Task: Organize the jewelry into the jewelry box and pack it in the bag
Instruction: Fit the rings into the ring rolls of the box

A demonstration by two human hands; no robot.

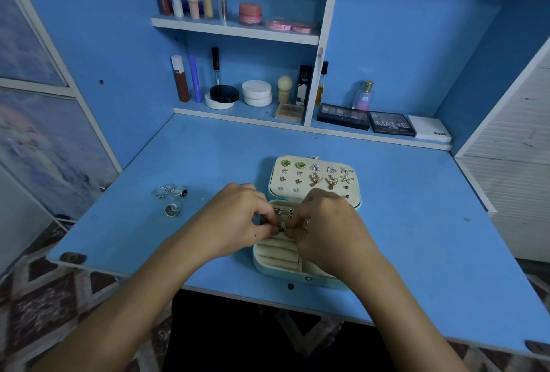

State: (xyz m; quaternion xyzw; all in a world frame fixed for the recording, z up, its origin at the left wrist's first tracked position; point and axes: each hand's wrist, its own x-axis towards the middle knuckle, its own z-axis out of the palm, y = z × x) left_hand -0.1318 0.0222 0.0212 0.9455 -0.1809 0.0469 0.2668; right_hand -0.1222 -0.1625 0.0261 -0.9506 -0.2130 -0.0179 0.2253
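A pale blue jewelry box (269,267) lies open on the blue desk, its lid (315,176) flat behind it and studded with several pairs of earrings. Cream ring rolls (278,249) fill the base, with two rings (283,211) set in the far rolls. Both hands meet over the rolls. My left hand (238,217) and my right hand (324,226) pinch a small ring (282,227) between their fingertips, just above the rolls. Several loose silver rings (171,199) lie on the desk to the left. No bag is in view.
The blue desk (416,237) ends in a near edge just under my forearms. Shelves at the back hold cosmetics tubes, jars and a perfume bottle (364,96). Eyeshadow palettes (391,123) lie on the back ledge. A white drawer unit (518,178) stands at the right.
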